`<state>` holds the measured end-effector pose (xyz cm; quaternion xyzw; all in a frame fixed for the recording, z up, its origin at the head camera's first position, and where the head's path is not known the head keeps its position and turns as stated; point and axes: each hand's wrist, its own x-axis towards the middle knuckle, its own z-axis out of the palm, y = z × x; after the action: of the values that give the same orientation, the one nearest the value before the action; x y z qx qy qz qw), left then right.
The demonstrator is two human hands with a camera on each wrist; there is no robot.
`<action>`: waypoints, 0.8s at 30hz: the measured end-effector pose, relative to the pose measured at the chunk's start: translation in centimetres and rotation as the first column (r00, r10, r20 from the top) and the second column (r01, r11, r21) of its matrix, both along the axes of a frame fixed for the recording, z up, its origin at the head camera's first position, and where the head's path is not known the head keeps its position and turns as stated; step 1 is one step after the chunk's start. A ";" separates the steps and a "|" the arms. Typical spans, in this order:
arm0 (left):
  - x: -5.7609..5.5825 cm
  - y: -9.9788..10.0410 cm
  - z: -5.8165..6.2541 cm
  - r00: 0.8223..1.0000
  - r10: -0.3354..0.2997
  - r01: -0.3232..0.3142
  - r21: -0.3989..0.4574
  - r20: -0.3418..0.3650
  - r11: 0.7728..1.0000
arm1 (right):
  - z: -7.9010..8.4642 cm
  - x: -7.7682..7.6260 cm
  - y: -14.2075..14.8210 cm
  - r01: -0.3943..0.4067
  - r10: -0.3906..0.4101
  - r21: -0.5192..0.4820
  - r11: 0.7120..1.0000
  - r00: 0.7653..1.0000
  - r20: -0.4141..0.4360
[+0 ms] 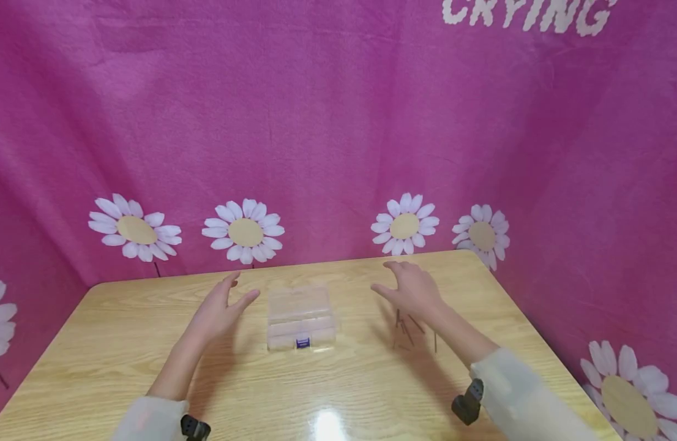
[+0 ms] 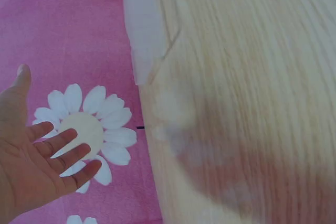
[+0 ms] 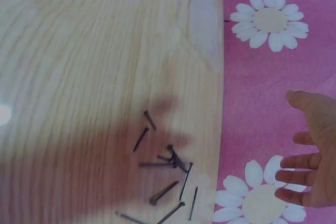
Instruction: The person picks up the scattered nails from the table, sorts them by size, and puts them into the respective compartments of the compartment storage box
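A clear plastic box (image 1: 300, 306) with a blue latch (image 1: 302, 343) on its front sits mid-table, its lid down. Left of the box, my left hand (image 1: 217, 315) hovers over the wood with fingers spread and nothing held; its palm shows in the left wrist view. My right hand (image 1: 412, 291) is raised on the other side, fingers loosely extended, also holding nothing. Beneath it, several dark screws or nails (image 3: 170, 163) lie scattered in its shadow, some crossing one another.
The pale wooden table (image 1: 316, 392) ends at a pink curtain (image 1: 327, 141) printed with daisies, which stands close behind and along both sides. A bright light reflection (image 1: 329, 424) shows near the front. Each wrist carries a small black device (image 1: 467, 402).
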<state>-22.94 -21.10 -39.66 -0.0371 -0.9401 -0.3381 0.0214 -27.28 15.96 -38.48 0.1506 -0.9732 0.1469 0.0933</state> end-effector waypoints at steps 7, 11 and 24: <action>0.2 -0.6 -0.9 0.998 -0.029 0.021 0.125 0.063 0.992 | -0.7 0.5 1.3 -0.046 0.048 -0.039 0.998 0.996 0.069; 0.3 -0.6 -1.6 0.995 -0.043 0.025 0.180 0.093 0.983 | -1.1 0.8 2.2 -0.072 0.079 -0.059 0.996 0.989 0.127; 0.5 -0.8 -4.7 0.983 -0.101 0.062 0.243 0.152 0.968 | -3.6 2.3 4.2 -0.178 0.200 -0.110 0.978 0.949 0.242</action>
<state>-22.44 -21.93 -44.34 -0.0453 -0.8891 -0.4507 -0.0653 -24.96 20.15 -42.10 0.2190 -0.9509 0.2154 -0.0390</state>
